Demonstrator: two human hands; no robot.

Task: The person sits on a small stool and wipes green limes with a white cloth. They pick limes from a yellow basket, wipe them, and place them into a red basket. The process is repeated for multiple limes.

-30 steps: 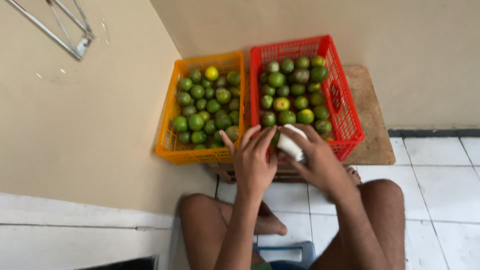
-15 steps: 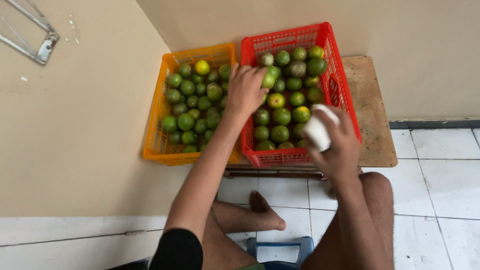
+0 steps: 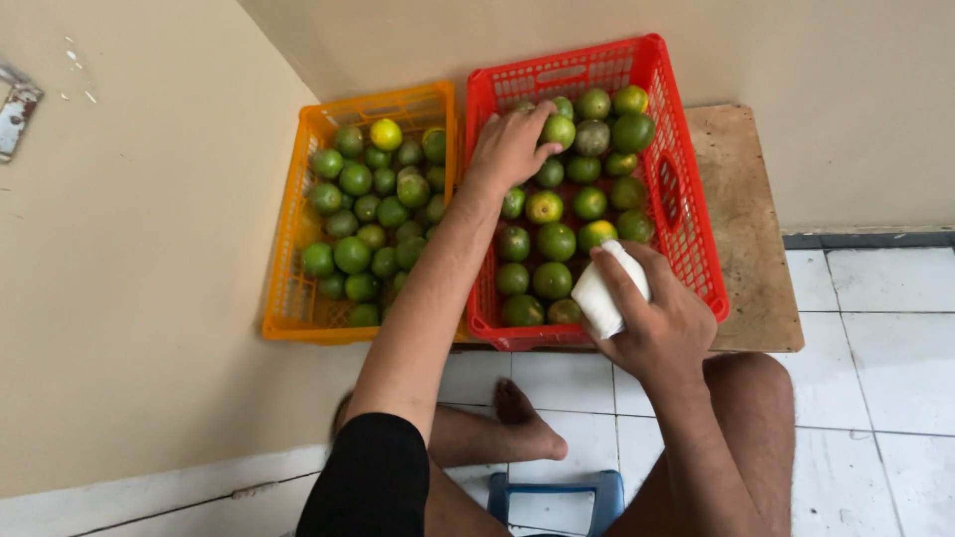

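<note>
Two crates side by side on a wooden board (image 3: pixel 746 199): orange crate (image 3: pixel 298 298) at about 9 o'clock, red crate (image 3: pixel 686 199) right next to it, walls touching. Roughly 22 green citrus fruits in the orange one, one of them properly yellow (image 3: pixel 386 133) up at 12 o'clock of that crate; about 19 in the red one, though hard to count exactly with an arm across it. Left hand (image 3: pixel 509 147) stretched into the far end of the red crate, fingers spread and curled over a green fruit (image 3: pixel 558 130), resting on it rather than lifting. Right hand (image 3: pixel 662 318) down at 6 o'clock of the red crate, just over its near rim, wrapped tight around a wad of white cloth (image 3: pixel 609 288). Beige wall behind and to the left, white floor tiles (image 3: pixel 885 338) at 3 o'clock, a bare foot (image 3: pixel 522 428) and a blue stool edge (image 3: pixel 557 492) at 6 o'clock.
</note>
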